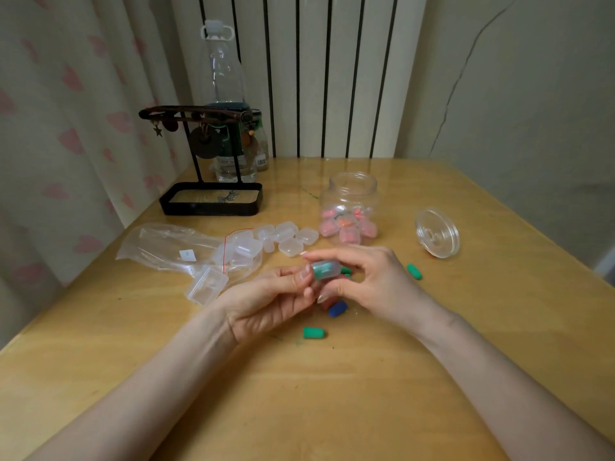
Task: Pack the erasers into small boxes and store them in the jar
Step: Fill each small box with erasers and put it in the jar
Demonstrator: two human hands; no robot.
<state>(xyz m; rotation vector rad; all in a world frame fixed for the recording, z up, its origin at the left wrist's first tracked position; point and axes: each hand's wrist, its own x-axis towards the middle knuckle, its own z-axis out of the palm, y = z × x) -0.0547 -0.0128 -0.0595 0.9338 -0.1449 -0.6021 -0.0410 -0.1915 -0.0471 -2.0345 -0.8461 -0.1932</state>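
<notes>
From the head camera, a glossy yellow wooden table (332, 394) carries a clear, round plastic jar (349, 194). It stands upright with its mouth uncovered. Its bottom is layered with translucent little boxes that show pink and orange through their walls. To the right of the jar, well apart from it, its clear disc-shaped lid (436, 232) lies on the table. Just left of the jar sits a cluster of empty boxes (283, 236), frosted and rounded-square, spilling from a crinkled clear plastic bag (159, 242). Farther left of the jar and nearer the person, one open box (207, 285) lies with its flap spread.

In front of the jar, both hands meet above the table on one small box (326, 269), frosted with rounded ends and green showing through its wall. The left hand (266, 301), palm up, pinches the box's left end between thumb and curled fingers. The right hand (372, 281) pinches the right end, index finger over the top and thumb beneath. Whether the box is snapped closed cannot be told.

Matte, bullet-shaped erasers lie loose in front of the jar. A blue eraser (337, 308) lies beneath the hands, a green eraser (314, 333) nearer the person, and a second green eraser (414, 271) just right of the right hand.
</notes>
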